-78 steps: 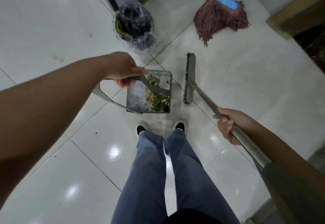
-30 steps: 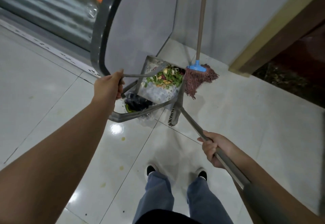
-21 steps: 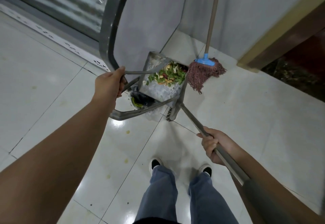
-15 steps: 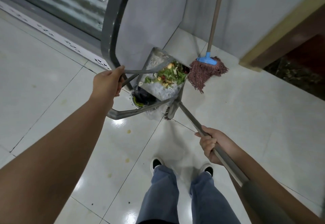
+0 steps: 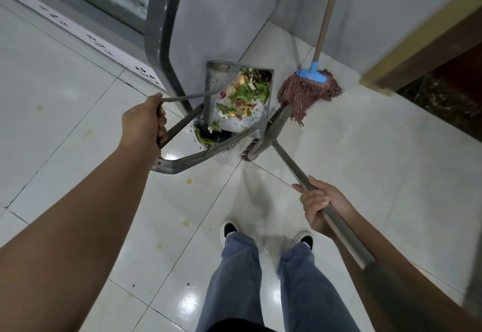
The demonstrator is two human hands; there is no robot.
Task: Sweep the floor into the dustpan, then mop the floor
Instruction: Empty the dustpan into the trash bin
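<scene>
A grey panel (image 5: 221,13) (dark-edged) stands beside a wooden doorframe (image 5: 417,42).

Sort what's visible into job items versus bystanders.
Job: dustpan of scraps gripped by left hand, broom held by right hand, bin, mop.
Bystanders: grey panel, wooden frame.

Mop (image 5: 309,89) and wall (image 5: 378,5) hem dustpan (image 5: 212,89); left floor (image 5: 52,97) open.
</scene>
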